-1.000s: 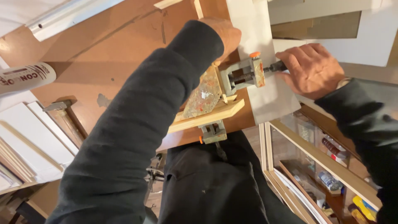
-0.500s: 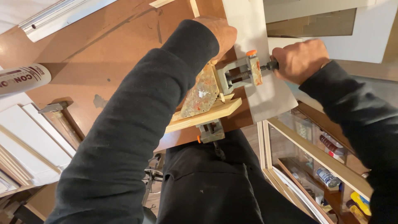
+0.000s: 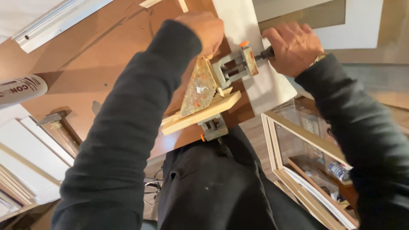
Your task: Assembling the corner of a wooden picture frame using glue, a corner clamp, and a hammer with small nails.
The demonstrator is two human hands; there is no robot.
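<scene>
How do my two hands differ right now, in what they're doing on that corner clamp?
The right hand is closed around the clamp's dark screw handle; the left hand rests by the corner clamp, holding no handle. The right hand sits over the white sheet; the left hand sits over the brown bench top. Both wear dark sleeves.

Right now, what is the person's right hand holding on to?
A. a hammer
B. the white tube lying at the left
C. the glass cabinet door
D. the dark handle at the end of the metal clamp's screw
D: the right hand is closed round the dark handle at the end of the screw of the grey corner clamp, far from the white tube and above the glass cabinet.
</scene>
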